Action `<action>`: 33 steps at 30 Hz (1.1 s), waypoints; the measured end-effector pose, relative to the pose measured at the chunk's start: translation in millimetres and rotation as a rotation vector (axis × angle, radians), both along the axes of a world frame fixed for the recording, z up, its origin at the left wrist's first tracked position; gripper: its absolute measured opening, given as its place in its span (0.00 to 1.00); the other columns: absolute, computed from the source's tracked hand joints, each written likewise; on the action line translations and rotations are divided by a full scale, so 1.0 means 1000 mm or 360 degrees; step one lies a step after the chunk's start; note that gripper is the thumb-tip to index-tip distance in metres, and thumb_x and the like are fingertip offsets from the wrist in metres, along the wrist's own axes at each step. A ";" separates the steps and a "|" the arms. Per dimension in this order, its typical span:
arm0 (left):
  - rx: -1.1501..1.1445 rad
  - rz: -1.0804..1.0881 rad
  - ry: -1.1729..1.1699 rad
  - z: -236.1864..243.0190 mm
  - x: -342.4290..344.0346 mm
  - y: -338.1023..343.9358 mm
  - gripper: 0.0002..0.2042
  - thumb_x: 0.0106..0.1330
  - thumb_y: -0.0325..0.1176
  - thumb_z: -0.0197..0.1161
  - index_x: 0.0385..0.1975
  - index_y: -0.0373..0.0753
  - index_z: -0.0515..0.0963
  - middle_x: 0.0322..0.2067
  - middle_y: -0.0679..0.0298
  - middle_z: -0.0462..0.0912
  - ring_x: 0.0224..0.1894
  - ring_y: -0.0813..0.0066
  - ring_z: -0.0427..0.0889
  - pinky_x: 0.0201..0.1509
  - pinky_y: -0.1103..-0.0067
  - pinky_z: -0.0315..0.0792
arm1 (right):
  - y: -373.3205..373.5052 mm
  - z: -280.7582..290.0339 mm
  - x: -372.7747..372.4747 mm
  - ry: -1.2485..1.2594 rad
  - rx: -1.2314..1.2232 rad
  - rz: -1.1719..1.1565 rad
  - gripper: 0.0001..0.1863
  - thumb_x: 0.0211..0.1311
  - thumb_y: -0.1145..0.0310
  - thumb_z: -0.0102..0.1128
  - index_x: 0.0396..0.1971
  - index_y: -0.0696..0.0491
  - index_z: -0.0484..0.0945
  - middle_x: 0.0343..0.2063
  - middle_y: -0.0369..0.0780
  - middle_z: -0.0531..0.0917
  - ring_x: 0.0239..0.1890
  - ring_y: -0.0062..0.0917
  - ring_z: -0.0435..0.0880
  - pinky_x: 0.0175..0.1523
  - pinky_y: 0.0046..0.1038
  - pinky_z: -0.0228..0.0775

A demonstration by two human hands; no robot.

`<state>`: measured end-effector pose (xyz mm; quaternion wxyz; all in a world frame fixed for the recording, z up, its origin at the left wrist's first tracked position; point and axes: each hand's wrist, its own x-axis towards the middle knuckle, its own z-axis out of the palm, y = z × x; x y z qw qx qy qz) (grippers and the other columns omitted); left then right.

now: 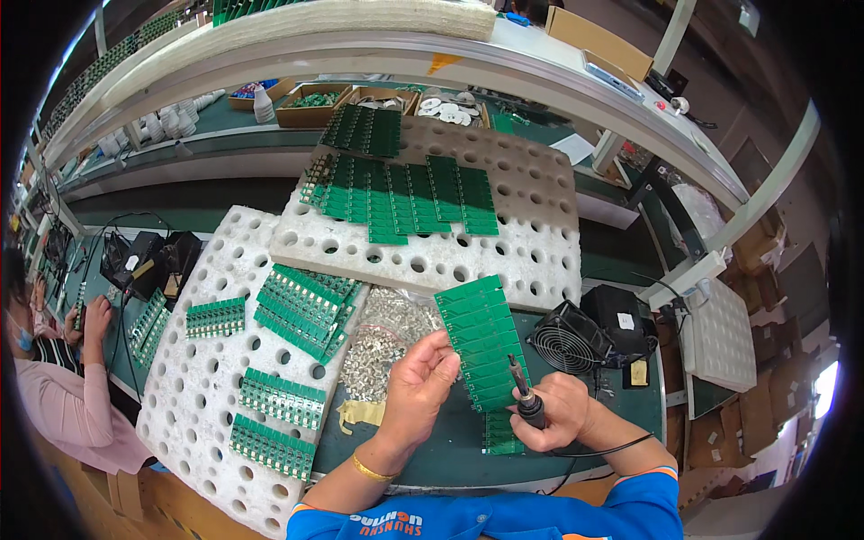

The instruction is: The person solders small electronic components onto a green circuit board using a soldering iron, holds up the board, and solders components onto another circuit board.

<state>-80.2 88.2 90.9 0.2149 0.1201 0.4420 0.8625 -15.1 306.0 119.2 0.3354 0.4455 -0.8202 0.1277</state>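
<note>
A green circuit board panel (pixel 479 328) is held up tilted over the bench, my left hand (pixel 417 387) pinching its left edge between thumb and fingers. My right hand (pixel 563 412) is wrapped round the dark handle of a soldering iron (pixel 529 407). The iron's tip points up and away in front of the panel's lower right part; whether it touches cannot be told. Below the held panel, another green panel (pixel 501 436) lies on the bench, partly covered. Left of my left hand is a heap of small metal parts (pixel 371 360) on clear plastic.
Perforated white foam slabs (pixel 205 360) carry several populated panels (pixel 281 396) at left and plain green panels (pixel 409 193) farther back. A black fan (pixel 565 338) stands right of the board. A shelf rail (pixel 378 61) crosses above. At far left, a person (pixel 81 396) works.
</note>
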 end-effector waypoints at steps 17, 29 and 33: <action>-0.0032 -0.0010 -0.0035 -0.002 -0.002 0.005 0.16 0.73 0.28 0.55 0.59 0.35 0.71 0.38 0.71 0.81 0.22 0.97 0.60 0.21 0.92 0.51 | 0.002 -0.006 0.002 -0.0046 -0.0093 -0.0014 0.18 0.37 0.74 0.70 0.32 0.40 0.79 0.40 0.44 0.83 0.24 0.23 0.76 0.25 0.21 0.67; -0.0093 0.0013 -0.0056 -0.001 0.000 0.009 0.15 0.73 0.28 0.56 0.58 0.35 0.72 0.37 0.73 0.80 0.22 0.96 0.60 0.21 0.91 0.51 | 0.006 -0.012 0.004 0.0054 -0.0028 -0.0019 0.17 0.39 0.73 0.69 0.33 0.41 0.79 0.38 0.44 0.82 0.24 0.24 0.76 0.25 0.21 0.68; -0.0116 0.0030 -0.0062 -0.006 0.001 0.012 0.15 0.73 0.29 0.56 0.57 0.35 0.73 0.37 0.72 0.81 0.22 0.96 0.60 0.21 0.91 0.51 | 0.007 -0.016 0.006 0.0002 -0.0042 -0.0055 0.17 0.37 0.75 0.69 0.31 0.42 0.79 0.34 0.40 0.82 0.24 0.25 0.77 0.24 0.23 0.66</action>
